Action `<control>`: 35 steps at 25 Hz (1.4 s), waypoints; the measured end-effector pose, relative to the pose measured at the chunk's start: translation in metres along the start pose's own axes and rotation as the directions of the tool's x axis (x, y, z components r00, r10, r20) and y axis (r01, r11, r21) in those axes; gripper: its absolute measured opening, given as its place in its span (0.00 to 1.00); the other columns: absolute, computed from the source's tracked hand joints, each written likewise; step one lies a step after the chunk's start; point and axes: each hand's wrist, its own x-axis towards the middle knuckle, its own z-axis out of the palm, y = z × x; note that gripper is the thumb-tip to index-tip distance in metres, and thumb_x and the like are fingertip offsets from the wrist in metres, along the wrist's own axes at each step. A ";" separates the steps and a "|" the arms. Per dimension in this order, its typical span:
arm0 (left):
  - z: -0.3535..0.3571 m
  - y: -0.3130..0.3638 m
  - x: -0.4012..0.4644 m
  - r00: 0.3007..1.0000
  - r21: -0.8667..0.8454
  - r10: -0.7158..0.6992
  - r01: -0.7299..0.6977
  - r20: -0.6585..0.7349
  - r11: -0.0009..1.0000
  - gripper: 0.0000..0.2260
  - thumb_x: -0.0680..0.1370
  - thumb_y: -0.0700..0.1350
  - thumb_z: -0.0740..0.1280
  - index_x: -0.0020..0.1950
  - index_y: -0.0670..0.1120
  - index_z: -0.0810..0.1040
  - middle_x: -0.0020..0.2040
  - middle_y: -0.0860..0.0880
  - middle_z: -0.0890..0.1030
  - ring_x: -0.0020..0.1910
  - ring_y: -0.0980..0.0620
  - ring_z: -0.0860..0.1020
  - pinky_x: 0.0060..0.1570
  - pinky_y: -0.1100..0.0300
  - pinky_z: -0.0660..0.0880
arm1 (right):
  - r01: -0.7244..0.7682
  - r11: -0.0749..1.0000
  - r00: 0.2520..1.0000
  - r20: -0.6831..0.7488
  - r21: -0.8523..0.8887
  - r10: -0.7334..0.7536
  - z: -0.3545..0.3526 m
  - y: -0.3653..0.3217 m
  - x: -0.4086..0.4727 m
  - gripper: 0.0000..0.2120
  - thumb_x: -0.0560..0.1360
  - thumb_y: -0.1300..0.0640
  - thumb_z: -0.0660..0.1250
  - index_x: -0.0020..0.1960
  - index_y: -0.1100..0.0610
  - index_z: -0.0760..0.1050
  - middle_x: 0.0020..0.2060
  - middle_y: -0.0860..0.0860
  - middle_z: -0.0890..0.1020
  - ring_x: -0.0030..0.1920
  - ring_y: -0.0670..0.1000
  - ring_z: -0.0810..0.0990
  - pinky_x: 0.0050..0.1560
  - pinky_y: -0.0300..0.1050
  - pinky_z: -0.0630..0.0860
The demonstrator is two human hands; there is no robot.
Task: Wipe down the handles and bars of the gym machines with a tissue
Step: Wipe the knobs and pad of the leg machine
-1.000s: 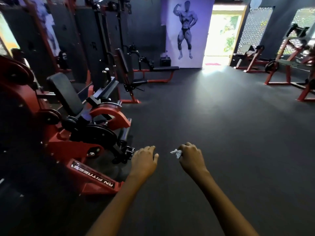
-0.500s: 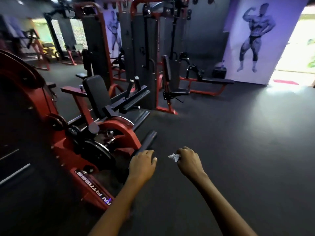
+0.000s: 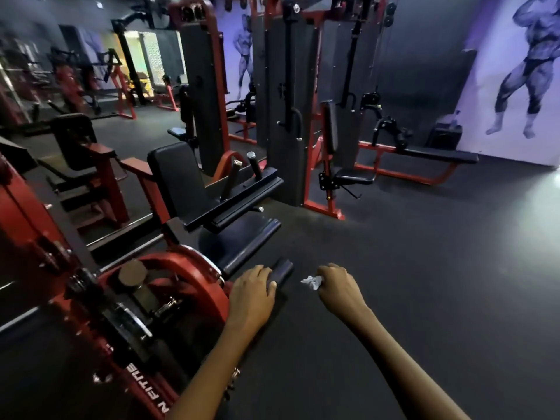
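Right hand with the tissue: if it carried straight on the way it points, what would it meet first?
The right hand grips the tissue and points toward the black roller pad beside the left hand. Probably that pad first, though depth is unclear.

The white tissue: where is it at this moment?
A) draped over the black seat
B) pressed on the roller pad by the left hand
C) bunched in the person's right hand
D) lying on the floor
C: the tissue sticks out of the curled fingers of the right hand, held in the air, while the left hand rests on the black roller pad without any tissue.
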 end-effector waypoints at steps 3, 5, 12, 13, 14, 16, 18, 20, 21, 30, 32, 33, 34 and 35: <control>0.022 -0.009 0.065 0.998 0.038 -0.054 0.056 -0.038 0.998 0.18 0.81 0.49 0.60 0.70 0.47 0.72 0.69 0.50 0.72 0.68 0.51 0.70 0.67 0.58 0.64 | 0.048 0.997 0.998 0.045 0.065 -0.051 0.023 0.019 0.080 0.10 0.72 0.63 0.60 0.33 0.56 0.64 0.37 0.51 0.72 0.39 0.56 0.74 0.35 0.44 0.63; 0.038 -0.015 0.108 0.995 0.063 -0.088 0.090 -0.046 0.994 0.17 0.81 0.49 0.60 0.69 0.47 0.72 0.68 0.52 0.73 0.66 0.52 0.71 0.66 0.58 0.66 | 0.099 0.990 0.992 0.063 0.105 -0.106 0.036 0.027 0.139 0.11 0.71 0.64 0.60 0.32 0.56 0.62 0.36 0.51 0.71 0.39 0.55 0.74 0.34 0.44 0.61; 0.072 -0.047 0.233 0.945 0.074 -0.305 0.315 -0.118 0.946 0.17 0.81 0.48 0.61 0.69 0.47 0.73 0.67 0.52 0.74 0.66 0.53 0.72 0.65 0.60 0.66 | 0.277 0.934 0.940 0.139 0.225 -0.312 0.063 0.036 0.323 0.12 0.70 0.65 0.61 0.32 0.56 0.63 0.33 0.49 0.70 0.34 0.51 0.69 0.31 0.45 0.59; 0.075 -0.056 0.248 0.931 0.077 -0.339 0.351 -0.132 0.933 0.18 0.81 0.49 0.60 0.71 0.48 0.72 0.70 0.52 0.72 0.69 0.53 0.69 0.68 0.61 0.63 | 0.298 0.925 0.931 0.141 0.236 -0.336 0.068 0.034 0.348 0.12 0.71 0.66 0.60 0.32 0.56 0.63 0.32 0.49 0.70 0.34 0.52 0.70 0.31 0.45 0.59; 0.078 -0.065 0.262 0.915 0.076 -0.377 0.390 -0.143 0.918 0.19 0.81 0.49 0.59 0.72 0.48 0.70 0.71 0.52 0.70 0.71 0.54 0.67 0.69 0.61 0.60 | 0.318 0.910 0.920 0.146 0.266 -0.364 0.076 0.030 0.371 0.10 0.71 0.66 0.60 0.34 0.56 0.65 0.32 0.49 0.71 0.34 0.51 0.71 0.31 0.45 0.60; 0.088 -0.084 0.284 0.882 0.077 -0.446 0.460 -0.151 0.884 0.19 0.82 0.50 0.58 0.73 0.49 0.69 0.73 0.52 0.68 0.72 0.55 0.65 0.72 0.61 0.58 | 0.362 0.851 0.893 0.120 0.380 -0.433 0.096 0.019 0.404 0.07 0.73 0.68 0.61 0.43 0.57 0.74 0.37 0.50 0.74 0.37 0.49 0.73 0.32 0.37 0.65; 0.097 -0.104 0.303 0.850 0.075 -0.500 0.516 -0.164 0.853 0.20 0.82 0.51 0.58 0.73 0.50 0.68 0.74 0.52 0.67 0.73 0.55 0.64 0.73 0.60 0.58 | 0.356 0.811 0.881 0.123 0.464 -0.457 0.117 0.007 0.432 0.15 0.72 0.72 0.62 0.52 0.59 0.79 0.43 0.52 0.77 0.42 0.49 0.75 0.37 0.31 0.67; 0.102 -0.131 0.326 0.819 0.077 -0.539 0.561 -0.195 0.824 0.20 0.82 0.50 0.58 0.74 0.49 0.67 0.74 0.51 0.67 0.73 0.54 0.64 0.73 0.59 0.58 | 0.342 0.812 0.876 0.152 0.474 -0.458 0.138 -0.003 0.461 0.16 0.70 0.75 0.62 0.52 0.62 0.80 0.45 0.55 0.78 0.43 0.53 0.78 0.41 0.28 0.66; 0.103 -0.146 0.337 0.806 0.073 -0.554 0.578 -0.208 0.813 0.20 0.82 0.49 0.58 0.74 0.48 0.67 0.74 0.51 0.67 0.73 0.53 0.63 0.73 0.58 0.57 | 0.326 0.820 0.883 0.158 0.471 -0.442 0.146 -0.009 0.473 0.15 0.70 0.74 0.62 0.51 0.63 0.81 0.45 0.57 0.78 0.44 0.55 0.79 0.42 0.29 0.66; 0.129 -0.265 0.411 0.750 0.173 -0.603 0.654 -0.270 0.736 0.31 0.80 0.57 0.43 0.74 0.42 0.66 0.76 0.45 0.62 0.76 0.46 0.59 0.74 0.50 0.52 | 0.623 0.697 0.747 -0.005 0.355 -0.665 0.172 -0.086 0.588 0.04 0.78 0.54 0.63 0.50 0.50 0.76 0.41 0.42 0.76 0.44 0.47 0.72 0.47 0.43 0.69; 0.138 -0.284 0.413 0.740 0.213 -0.634 0.673 -0.226 0.709 0.31 0.80 0.58 0.40 0.74 0.42 0.66 0.75 0.45 0.64 0.76 0.46 0.60 0.74 0.47 0.56 | 0.789 0.610 0.614 -0.119 0.074 -0.780 0.185 -0.095 0.615 0.14 0.72 0.65 0.68 0.58 0.59 0.76 0.47 0.51 0.77 0.52 0.51 0.70 0.43 0.45 0.75; 0.143 -0.288 0.412 0.734 0.228 -0.638 0.679 -0.232 0.698 0.32 0.81 0.58 0.39 0.73 0.43 0.68 0.74 0.45 0.67 0.75 0.45 0.63 0.73 0.47 0.58 | 0.844 0.536 0.530 -0.102 -0.036 -0.842 0.189 -0.096 0.622 0.17 0.70 0.67 0.69 0.58 0.63 0.76 0.47 0.55 0.77 0.54 0.54 0.69 0.41 0.47 0.78; 0.146 -0.290 0.410 0.729 0.240 -0.641 0.684 -0.239 0.689 0.32 0.82 0.58 0.39 0.72 0.43 0.70 0.72 0.45 0.70 0.73 0.45 0.66 0.72 0.47 0.61 | 0.870 0.483 0.472 -0.109 -0.105 -0.875 0.198 -0.091 0.628 0.17 0.69 0.67 0.70 0.57 0.65 0.76 0.46 0.56 0.77 0.54 0.56 0.69 0.41 0.47 0.79; 0.150 -0.291 0.410 0.722 0.242 -0.646 0.691 -0.248 0.681 0.30 0.83 0.56 0.40 0.71 0.42 0.72 0.71 0.45 0.72 0.72 0.45 0.68 0.71 0.47 0.62 | 0.879 0.462 0.451 -0.114 -0.115 -0.885 0.208 -0.090 0.631 0.15 0.70 0.66 0.70 0.56 0.66 0.76 0.46 0.57 0.77 0.53 0.56 0.70 0.39 0.48 0.79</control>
